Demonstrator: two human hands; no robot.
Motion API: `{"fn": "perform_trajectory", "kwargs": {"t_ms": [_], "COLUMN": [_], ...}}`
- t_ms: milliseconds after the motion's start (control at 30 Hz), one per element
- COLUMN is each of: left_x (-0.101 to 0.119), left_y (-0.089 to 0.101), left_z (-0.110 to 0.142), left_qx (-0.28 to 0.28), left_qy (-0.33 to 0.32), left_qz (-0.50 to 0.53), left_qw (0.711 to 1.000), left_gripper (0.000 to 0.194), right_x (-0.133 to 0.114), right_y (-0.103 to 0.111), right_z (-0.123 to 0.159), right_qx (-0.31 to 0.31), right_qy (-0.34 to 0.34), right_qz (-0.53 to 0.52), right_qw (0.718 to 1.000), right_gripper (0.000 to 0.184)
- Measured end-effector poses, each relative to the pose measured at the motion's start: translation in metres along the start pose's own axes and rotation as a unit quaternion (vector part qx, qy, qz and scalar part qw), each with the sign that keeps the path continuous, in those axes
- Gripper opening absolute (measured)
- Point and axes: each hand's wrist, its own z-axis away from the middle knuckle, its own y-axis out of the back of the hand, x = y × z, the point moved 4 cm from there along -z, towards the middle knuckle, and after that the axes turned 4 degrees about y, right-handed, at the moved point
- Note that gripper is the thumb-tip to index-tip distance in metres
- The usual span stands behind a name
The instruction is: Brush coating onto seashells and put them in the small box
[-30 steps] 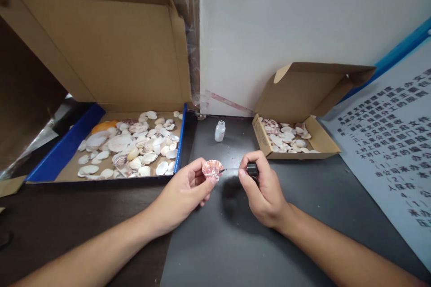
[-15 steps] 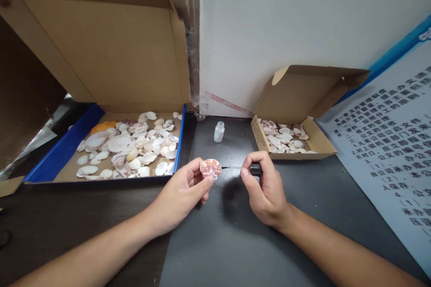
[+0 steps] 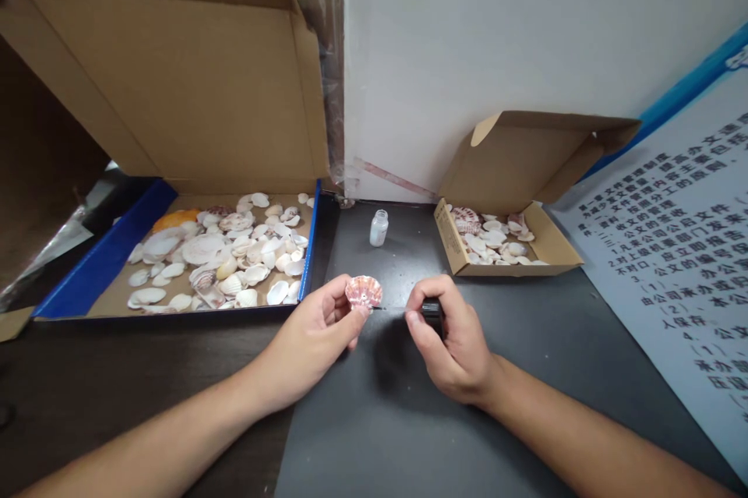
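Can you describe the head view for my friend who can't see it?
The left hand holds a reddish shell and the right hand a black-handled brush. Beyond, a small bottle stands between a blue-sided box and a smaller box, both holding shells.

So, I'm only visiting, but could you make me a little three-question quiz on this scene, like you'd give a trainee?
1. Which hand holds the pink-and-white ribbed scallop shell?
2. True or false: the small transparent bottle stands upright.
3. What does the right hand hold? (a) a sheet of white paper; (b) a black cylindrical handle; (c) an orange shell.

Key: 1. the left hand; 2. true; 3. b.
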Motion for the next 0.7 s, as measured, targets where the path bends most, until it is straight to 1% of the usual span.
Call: {"fn": "perform_trajectory", "kwargs": {"t_ms": [67,200,267,367,467,600,633,700], "left_x": [-0.0006,-0.0011,-0.0010,-0.0003,0.0004,0.0007,0.0006,0.0001], "left_y": [0.0000,-0.0004,-0.0008,-0.0011,-0.0015,-0.0021,-0.0023,-0.0033], "left_z": [-0.0002,0.0002,0.0005,0.0009,0.0012,0.0014,0.0015,0.0016], "left_qx": [0.000,0.001,0.002,0.003,0.002,0.007,0.009,0.005], "left_qy": [0.002,0.005,0.005,0.000,-0.005,-0.011,-0.013,-0.015], "left_qz": [-0.001,0.001,0.003,0.000,-0.005,-0.018,-0.020,-0.017], "left_qw": [1.000,1.000,1.000,1.000,1.000,1.000,1.000,1.000], "left_gripper": [0.022,0.023,0.024,0.023,0.022,0.022,0.022,0.020], "right_x": [-0.0001,0.0015,0.0005,-0.0014,0.0004,0.0029,0.0025,0.0005], "right_y": [-0.0007,0.0029,0.0037,0.0007,-0.0020,0.0030,0.0036,0.0022], "right_z": [0.0003,0.0003,0.0004,0.0007,0.0002,-0.0003,-0.0002,0.0002], "right_qx": [-0.007,0.035,0.048,0.028,0.005,0.051,0.056,0.042], "right_qy": [-0.007,-0.028,-0.017,0.006,-0.013,-0.041,-0.038,-0.019], "right_qz": [0.006,0.029,0.026,0.016,0.033,0.051,0.046,0.031], "right_qw": [1.000,0.999,0.998,0.999,0.999,0.997,0.997,0.998], "right_gripper": [0.016,0.016,0.016,0.014,0.013,0.013,0.013,0.013]}}
